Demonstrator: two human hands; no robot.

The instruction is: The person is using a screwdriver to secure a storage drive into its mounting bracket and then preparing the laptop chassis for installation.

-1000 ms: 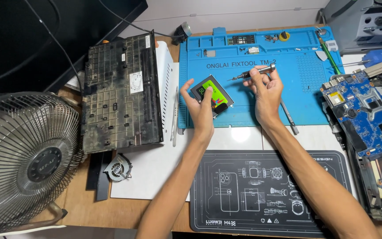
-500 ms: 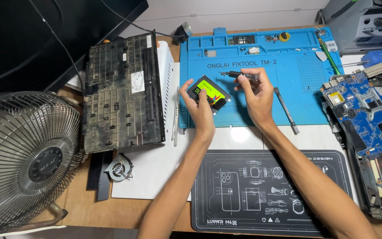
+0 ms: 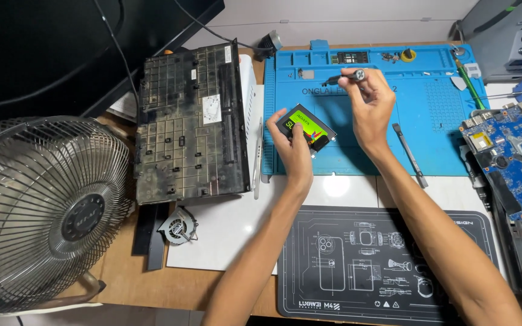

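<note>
1. Both hands are working above the blue silicone repair mat [image 3: 442,130]: the left hand [image 3: 294,148] is gripping a small flat drive [image 3: 305,125] with a green-and-black label, fingers curled around its near edge and thumb on top, tilting it up off the mat.
2. Its partner, the right hand [image 3: 371,105], is closing its fingers around a slim screwdriver [image 3: 347,76] with a knurled metal cap, holding it just beyond the drive and apart from it.
3. That drive is looking light, stiff and thin, a rigid slab with a glossy sticker face that could prove slippery; holding it by the side edges, as now, seems the safest grip.
4. To the left, a dusty black laptop base cover [image 3: 191,124] is lying ribbed side up, hard plastic, on white paper.
5. A wire-caged fan [image 3: 40,211] is sitting at the far left, a small blower fan [image 3: 177,227] below the cover.
6. A blue circuit board [image 3: 509,154] is resting at the right, a thin metal pry tool [image 3: 410,154] lying on the mat.
</note>
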